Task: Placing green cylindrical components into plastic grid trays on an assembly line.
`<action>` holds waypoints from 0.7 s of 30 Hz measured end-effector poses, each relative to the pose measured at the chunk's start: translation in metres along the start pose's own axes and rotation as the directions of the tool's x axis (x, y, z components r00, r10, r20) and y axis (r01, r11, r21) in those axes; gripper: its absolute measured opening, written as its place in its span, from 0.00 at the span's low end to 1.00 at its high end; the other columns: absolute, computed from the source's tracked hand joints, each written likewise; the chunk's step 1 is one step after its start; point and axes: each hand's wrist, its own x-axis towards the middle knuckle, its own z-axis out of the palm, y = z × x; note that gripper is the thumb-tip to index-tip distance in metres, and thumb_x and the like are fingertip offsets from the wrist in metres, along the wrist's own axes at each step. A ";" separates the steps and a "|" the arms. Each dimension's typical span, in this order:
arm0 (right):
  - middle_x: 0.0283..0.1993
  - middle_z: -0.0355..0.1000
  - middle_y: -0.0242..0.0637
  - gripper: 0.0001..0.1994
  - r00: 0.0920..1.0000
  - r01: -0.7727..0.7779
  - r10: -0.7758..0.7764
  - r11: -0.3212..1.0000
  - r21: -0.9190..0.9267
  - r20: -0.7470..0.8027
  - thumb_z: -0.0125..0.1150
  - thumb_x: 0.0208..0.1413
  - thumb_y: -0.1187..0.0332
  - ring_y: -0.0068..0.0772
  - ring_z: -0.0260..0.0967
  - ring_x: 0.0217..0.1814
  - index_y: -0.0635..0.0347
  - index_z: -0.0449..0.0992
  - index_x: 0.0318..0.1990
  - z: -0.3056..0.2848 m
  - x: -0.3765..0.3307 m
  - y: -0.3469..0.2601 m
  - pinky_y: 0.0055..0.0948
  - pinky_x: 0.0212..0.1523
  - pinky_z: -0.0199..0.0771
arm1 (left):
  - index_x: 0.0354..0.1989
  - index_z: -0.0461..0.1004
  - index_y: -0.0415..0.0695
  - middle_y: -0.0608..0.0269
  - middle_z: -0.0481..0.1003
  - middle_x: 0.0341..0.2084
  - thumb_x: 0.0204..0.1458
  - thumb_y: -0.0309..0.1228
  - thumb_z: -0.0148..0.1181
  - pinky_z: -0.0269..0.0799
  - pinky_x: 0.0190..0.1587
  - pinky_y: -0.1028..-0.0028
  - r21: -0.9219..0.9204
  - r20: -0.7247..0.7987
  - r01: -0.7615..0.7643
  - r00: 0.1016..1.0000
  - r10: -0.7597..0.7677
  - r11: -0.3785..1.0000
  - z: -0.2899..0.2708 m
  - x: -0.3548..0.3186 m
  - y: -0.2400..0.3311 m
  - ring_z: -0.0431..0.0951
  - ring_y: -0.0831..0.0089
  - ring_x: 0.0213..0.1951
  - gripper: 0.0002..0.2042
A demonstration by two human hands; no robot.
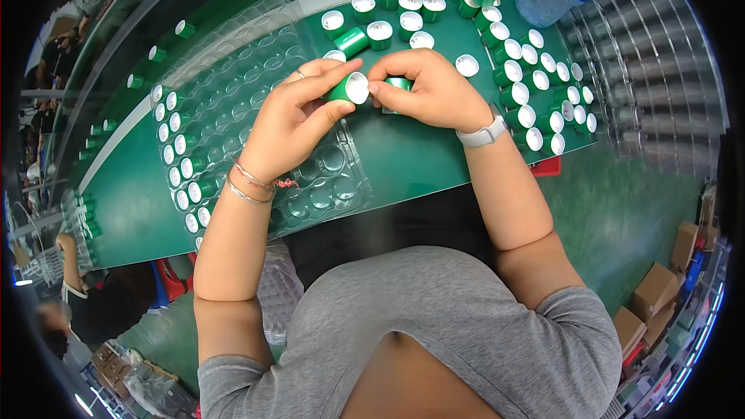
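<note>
Just right of the clear tray (264, 70), my left hand (296, 112), the nearer one to it, pinches a green can (351, 89) lying crosswise, white end toward my right hand (428, 89), which grips a second can (399, 84).

This looks like a factory workshop: a long green worktable (423, 151) carries many small green cylinders with white ends (379, 35) and a clear plastic tray with round pockets (233, 93). Another person in a black top (116, 302) sits at left; open brown cardboard boxes (656, 287) line the green floor (621, 202) at right.
</note>
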 end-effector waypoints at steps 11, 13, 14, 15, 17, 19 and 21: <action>0.27 0.74 0.30 0.08 0.998 -0.055 0.052 0.994 0.097 0.033 0.56 0.59 0.70 0.18 0.69 0.30 0.65 0.76 0.32 0.000 0.001 -0.006 0.20 0.33 0.69 | 0.58 0.73 0.42 0.59 0.71 0.49 0.52 0.21 0.61 0.71 0.47 0.77 0.003 0.015 0.015 1.000 -0.015 1.000 -0.001 0.000 0.002 0.71 0.73 0.48 0.22; 0.28 0.75 0.30 0.08 0.997 -0.068 0.063 0.989 0.134 0.041 0.56 0.59 0.70 0.18 0.69 0.31 0.65 0.76 0.33 0.000 0.001 -0.006 0.20 0.34 0.69 | 0.58 0.73 0.42 0.59 0.71 0.49 0.52 0.21 0.61 0.71 0.48 0.77 0.000 0.012 0.006 1.000 -0.006 1.000 -0.002 0.000 0.002 0.71 0.73 0.49 0.22; 0.28 0.75 0.30 0.08 0.997 -0.069 0.064 0.989 0.134 0.041 0.56 0.59 0.70 0.18 0.69 0.31 0.65 0.76 0.33 0.000 0.001 -0.006 0.20 0.34 0.69 | 0.58 0.72 0.42 0.59 0.71 0.48 0.52 0.21 0.61 0.71 0.48 0.77 -0.003 0.011 -0.003 1.000 0.003 1.000 -0.002 0.000 0.001 0.71 0.73 0.49 0.22; 0.28 0.75 0.30 0.08 0.997 -0.075 0.070 0.987 0.141 0.044 0.55 0.59 0.70 0.18 0.69 0.31 0.65 0.76 0.33 0.001 0.001 -0.006 0.20 0.34 0.69 | 0.58 0.72 0.42 0.59 0.71 0.48 0.52 0.21 0.61 0.71 0.48 0.77 -0.003 0.011 -0.003 1.000 0.003 1.000 -0.002 0.000 0.001 0.71 0.73 0.49 0.22; 0.28 0.74 0.30 0.08 0.996 -0.082 0.075 0.985 0.149 0.047 0.55 0.59 0.70 0.18 0.69 0.31 0.65 0.76 0.33 0.000 0.001 -0.006 0.20 0.35 0.69 | 0.58 0.72 0.42 0.59 0.71 0.49 0.52 0.21 0.61 0.71 0.49 0.77 -0.003 0.020 0.000 1.000 0.000 1.000 -0.002 0.000 0.001 0.71 0.73 0.49 0.22; 0.29 0.75 0.30 0.08 0.995 -0.085 0.076 0.983 0.163 0.059 0.55 0.59 0.70 0.18 0.69 0.32 0.65 0.76 0.33 -0.001 0.000 -0.007 0.20 0.35 0.69 | 0.58 0.72 0.42 0.59 0.71 0.49 0.52 0.22 0.61 0.70 0.49 0.76 -0.007 0.023 -0.004 1.000 0.004 1.000 -0.002 0.001 0.000 0.71 0.72 0.50 0.22; 0.29 0.75 0.30 0.07 0.996 -0.083 0.074 0.978 0.189 0.055 0.54 0.59 0.71 0.18 0.70 0.33 0.65 0.76 0.33 0.000 0.000 -0.008 0.20 0.36 0.69 | 0.58 0.72 0.42 0.59 0.71 0.49 0.53 0.22 0.61 0.70 0.49 0.76 -0.011 0.027 -0.008 1.000 0.009 1.000 -0.002 0.001 -0.001 0.71 0.72 0.50 0.22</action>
